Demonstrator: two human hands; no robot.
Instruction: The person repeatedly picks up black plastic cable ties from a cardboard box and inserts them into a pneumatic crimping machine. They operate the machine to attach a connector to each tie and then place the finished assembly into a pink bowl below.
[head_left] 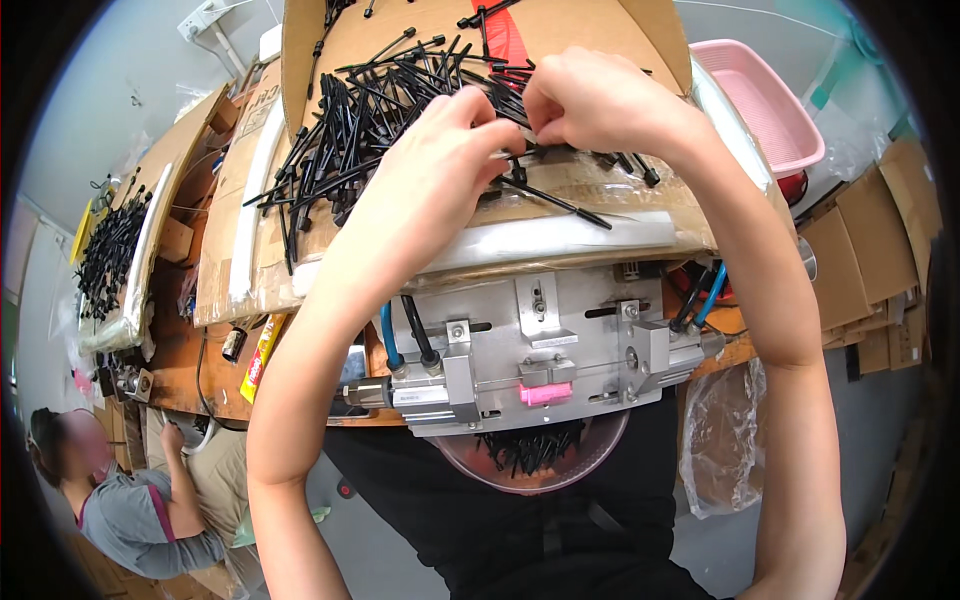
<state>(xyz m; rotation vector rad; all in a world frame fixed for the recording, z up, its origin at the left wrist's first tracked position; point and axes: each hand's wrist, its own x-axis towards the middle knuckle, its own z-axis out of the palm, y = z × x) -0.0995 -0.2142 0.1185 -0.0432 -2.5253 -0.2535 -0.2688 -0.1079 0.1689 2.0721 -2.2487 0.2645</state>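
A heap of thin black plastic rods with knobbed ends [345, 140] lies on a cardboard sheet [640, 205]. My left hand [440, 155] is over the heap's near right part, with its fingers curled and thumb and forefinger close together. Beside it on the right, my right hand [595, 100] is closed in a pinch near the left fingertips. Whatever lies between the fingers of either hand is too small or hidden to make out. One loose black rod [560, 205] points toward me, just below the hands.
Nearer me is a metal fixture [500, 305] with two cylinders, hoses and a pink block [546, 393]. Under it sits a clear bowl [590, 470] holding black pieces. A pink basket [765, 105] stands at far right. Another person [150, 510] sits at lower left.
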